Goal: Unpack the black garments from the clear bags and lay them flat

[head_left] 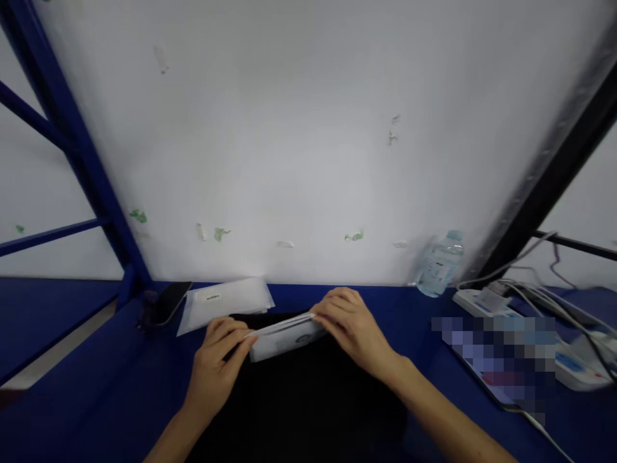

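A flat white packet (285, 341) with a dark round mark is held up, slightly slanted, between my two hands. Several thin layers show along its top edge. My left hand (216, 360) pinches its left end between thumb and fingers. At the other end, my right hand (354, 331) grips the upper right corner. Below the packet lies a black mat or cloth (299, 405). Behind my left hand rests a small stack of white packets (229, 301), the top one bearing a small printed label.
A dark phone (173, 301) lies at the back left of the blue table (110, 379). Toward the right stand a water bottle (439, 265), a power strip (576, 373) with tangled cables and a pixelated tablet or phone (496, 360). A white wall (308, 161) closes the back.
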Available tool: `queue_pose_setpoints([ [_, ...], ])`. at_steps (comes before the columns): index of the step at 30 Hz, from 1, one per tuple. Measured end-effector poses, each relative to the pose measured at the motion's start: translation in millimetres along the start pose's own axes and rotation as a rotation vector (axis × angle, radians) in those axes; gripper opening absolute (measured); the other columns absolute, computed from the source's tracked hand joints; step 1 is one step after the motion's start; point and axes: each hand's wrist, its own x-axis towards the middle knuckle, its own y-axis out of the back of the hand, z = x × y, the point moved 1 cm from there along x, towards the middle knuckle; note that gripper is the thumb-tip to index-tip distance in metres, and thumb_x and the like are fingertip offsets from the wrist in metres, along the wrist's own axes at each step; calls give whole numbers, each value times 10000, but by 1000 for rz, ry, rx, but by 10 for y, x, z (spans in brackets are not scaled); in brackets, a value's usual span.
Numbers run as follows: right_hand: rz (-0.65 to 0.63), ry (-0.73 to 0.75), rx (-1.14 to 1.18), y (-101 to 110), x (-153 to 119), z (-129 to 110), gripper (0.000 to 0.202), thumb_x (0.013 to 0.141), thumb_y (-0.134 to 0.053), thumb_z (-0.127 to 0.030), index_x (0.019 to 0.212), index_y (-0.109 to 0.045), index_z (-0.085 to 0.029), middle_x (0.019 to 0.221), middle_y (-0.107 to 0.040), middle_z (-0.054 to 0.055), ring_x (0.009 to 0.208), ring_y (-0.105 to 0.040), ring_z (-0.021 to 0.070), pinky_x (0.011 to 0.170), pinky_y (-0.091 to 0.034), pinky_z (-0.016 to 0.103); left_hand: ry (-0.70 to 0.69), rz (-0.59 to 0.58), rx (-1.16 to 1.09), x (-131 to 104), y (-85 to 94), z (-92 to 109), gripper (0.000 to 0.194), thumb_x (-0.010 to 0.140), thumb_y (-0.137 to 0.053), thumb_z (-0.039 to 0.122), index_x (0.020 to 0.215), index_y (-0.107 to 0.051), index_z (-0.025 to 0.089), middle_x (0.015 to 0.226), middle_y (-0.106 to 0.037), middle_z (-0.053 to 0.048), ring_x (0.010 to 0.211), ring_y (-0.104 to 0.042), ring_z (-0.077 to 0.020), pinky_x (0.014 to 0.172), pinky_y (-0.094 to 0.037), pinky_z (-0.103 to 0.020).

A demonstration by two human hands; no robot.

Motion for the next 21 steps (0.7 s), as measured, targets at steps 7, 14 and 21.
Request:
queue_pose_setpoints([
  [7,66,-161,-101,305,-320,446,153,952,-520,-273,1011,-656,-235,987,-716,38,980,-583,201,909,-414,415,-23,15,19,-42,-63,-55,103,911,-587,204,868,-665,256,885,-622,-15,899,-540,-214,821,-441,-353],
  [14,3,-19,-146,159,-239,-3,197,955,-515,-251,1123,-608,-209,1067,-685,43,1022,-540,187,911,-413,356,-41,26,10,-88,-94,-101,61,902,-605,304,881,-644,263,924,-601,-10,905,-554,-220,836,-447,-358],
  [21,-29,-19,-228,90,-184,-211,203,969,-428,-163,956,-627,-196,948,-652,54,884,-539,174,800,-422,330,-46,17,19,-101,-82,-88,82,910,-596,324,877,-639,262,920,-594,-13,901,-562,-225,830,-450,-367],
])
